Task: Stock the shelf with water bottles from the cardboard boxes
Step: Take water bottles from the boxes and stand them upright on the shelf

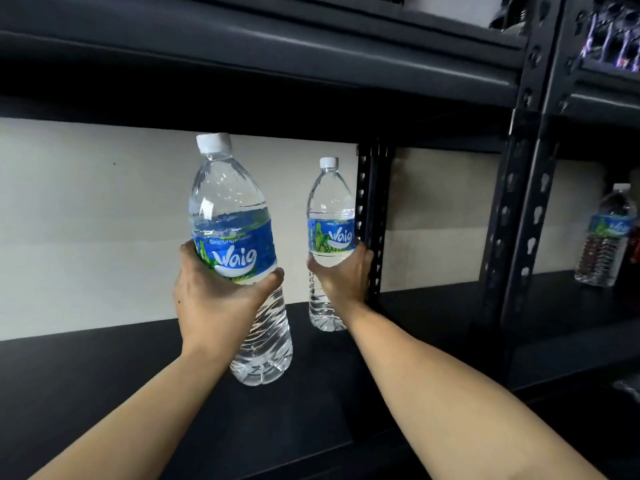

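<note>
Two bare forearms reach in from the bottom edge of the frame over a black shelf board (104, 393). At centre, the left hand (211, 299) curls fingers and thumb round the middle of a clear water bottle (228, 202), gripping it at the lower edge of its blue label. The white-capped bottle is close to upright, its base low over the board; whether it touches cannot be told.

Just right of centre and deeper in, the right hand (343, 275) clasps a second bottle (330, 199) below its label. It is upright, its base down at the board, just beside a perforated black post (369, 188). A pale wall (86, 220) runs behind. At the far right edge, well apart in the next bay, a third bottle (606, 237) stands. A dark upper shelf (242, 64) spans the top of the frame.
</note>
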The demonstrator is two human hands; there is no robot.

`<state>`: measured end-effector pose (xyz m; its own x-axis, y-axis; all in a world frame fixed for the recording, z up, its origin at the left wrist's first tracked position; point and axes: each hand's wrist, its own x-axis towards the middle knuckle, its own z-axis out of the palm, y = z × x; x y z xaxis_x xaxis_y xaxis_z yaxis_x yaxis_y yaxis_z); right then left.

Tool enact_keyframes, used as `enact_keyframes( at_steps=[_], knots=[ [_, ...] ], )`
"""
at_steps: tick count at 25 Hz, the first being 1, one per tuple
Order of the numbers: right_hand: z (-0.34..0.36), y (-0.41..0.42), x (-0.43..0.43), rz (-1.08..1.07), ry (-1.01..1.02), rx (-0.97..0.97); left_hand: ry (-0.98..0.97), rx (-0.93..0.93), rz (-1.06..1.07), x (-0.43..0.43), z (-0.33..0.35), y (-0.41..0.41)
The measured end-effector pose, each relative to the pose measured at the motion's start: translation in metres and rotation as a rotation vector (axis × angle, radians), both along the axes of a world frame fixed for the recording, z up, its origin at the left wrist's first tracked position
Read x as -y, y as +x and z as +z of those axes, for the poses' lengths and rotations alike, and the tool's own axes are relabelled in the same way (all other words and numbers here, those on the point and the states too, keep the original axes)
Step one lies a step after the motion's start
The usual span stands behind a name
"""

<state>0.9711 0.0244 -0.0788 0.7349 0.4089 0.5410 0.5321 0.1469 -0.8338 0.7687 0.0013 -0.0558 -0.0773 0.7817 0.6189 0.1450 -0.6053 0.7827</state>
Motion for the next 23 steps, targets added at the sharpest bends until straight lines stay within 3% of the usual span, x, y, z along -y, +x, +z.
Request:
enact_keyframes(
  at_steps=[17,23],
  knots=[
    [-0.018,0.019,-0.033,-0.042,-0.100,-0.052,-0.016,-0.021,0.024,-0.020,-0.012,0.002],
    [-0.026,0.018,-0.029,0.079,-0.050,-0.033,-0.046,-0.010,0.050,-0.030,-0.012,0.003]
  ],
)
